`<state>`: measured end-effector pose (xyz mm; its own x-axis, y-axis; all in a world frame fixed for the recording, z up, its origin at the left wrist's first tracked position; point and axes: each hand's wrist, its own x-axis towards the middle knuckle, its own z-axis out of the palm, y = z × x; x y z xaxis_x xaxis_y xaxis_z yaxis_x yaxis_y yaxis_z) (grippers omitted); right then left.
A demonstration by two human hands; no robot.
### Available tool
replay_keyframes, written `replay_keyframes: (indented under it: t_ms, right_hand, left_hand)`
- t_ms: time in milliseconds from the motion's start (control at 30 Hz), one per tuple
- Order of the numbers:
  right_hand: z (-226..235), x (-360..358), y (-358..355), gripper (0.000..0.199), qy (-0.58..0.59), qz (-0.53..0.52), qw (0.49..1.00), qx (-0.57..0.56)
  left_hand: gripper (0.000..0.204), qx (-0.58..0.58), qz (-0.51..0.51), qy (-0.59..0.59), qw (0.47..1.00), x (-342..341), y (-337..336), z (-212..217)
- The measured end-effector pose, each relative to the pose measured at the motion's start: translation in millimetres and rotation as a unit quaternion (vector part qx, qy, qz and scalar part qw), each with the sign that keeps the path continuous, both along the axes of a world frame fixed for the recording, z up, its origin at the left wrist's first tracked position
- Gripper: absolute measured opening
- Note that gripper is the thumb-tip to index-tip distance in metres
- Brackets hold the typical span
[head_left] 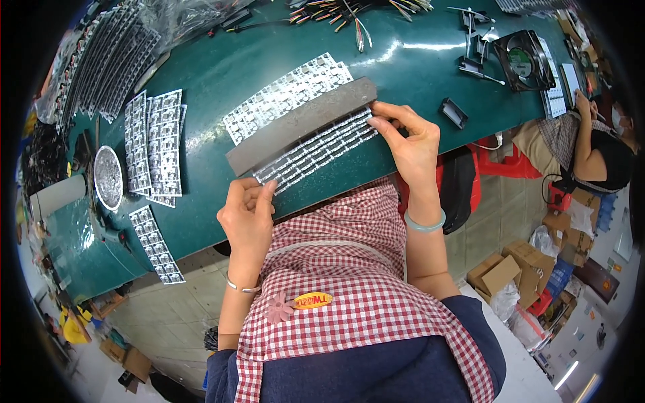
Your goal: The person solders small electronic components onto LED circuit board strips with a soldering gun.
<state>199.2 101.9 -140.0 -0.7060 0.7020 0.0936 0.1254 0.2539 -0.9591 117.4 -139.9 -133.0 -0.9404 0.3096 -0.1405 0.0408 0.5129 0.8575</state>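
the left hand (248,208) pinches the near left corner of a circuit-board sheet (316,152) between thumb and fingers, and the right hand (413,144) pinches its far right end. gripping both ends likely steadies the long strip and lines it up with the grey bar (302,127). the sheet is along the bar's near side, over the counter (430,74); whether it lies fully flat is hard to tell. the bar's weight probably helps hold things in place, with pale sheets (289,91) just beyond it. to the left, overlapping sheets (164,144) sit within easy reach, near a round dish (109,178), while a single sheet (156,243) lies by the counter's edge. farther right are a small black box (453,113) and a fan (522,60); loose wires (363,13) lie at the back.
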Motion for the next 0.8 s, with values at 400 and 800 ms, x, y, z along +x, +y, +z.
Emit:
replay_keyframes:
  t_ms: [400, 800]
  right_hand:
    - [-1.6, -3.4, 2.7, 0.017, 0.017, -0.001, 1.000, 0.013]
    - [-1.3, 2.8, -0.6, 0.021, 0.008, -0.018, 1.000, 0.010]
  left_hand:
    - [0.017, 0.001, -0.039, 0.048, 0.998, -0.6, 0.2, -1.5]
    - [0.017, 0.013, -0.025, 0.023, 0.999, -1.1, 0.7, 1.6]
